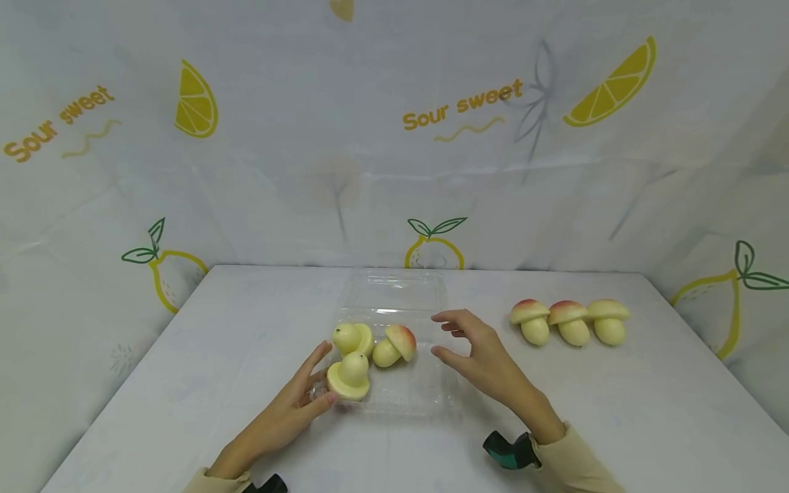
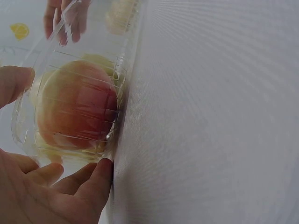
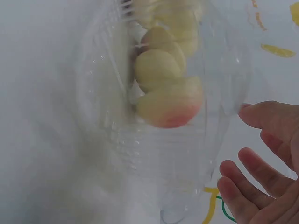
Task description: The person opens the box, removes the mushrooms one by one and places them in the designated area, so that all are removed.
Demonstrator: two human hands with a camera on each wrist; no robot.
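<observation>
Sitting beyond right hand (image 1: 483,350), three mushrooms (image 1: 572,329)

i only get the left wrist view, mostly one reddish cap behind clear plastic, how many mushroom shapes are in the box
Observer: The head view shows three mushroom shapes in the clear box.

Operator: any more outside it

Observer: Yes, another trio sits side by side on the white table, to the right of the right hand.
</observation>
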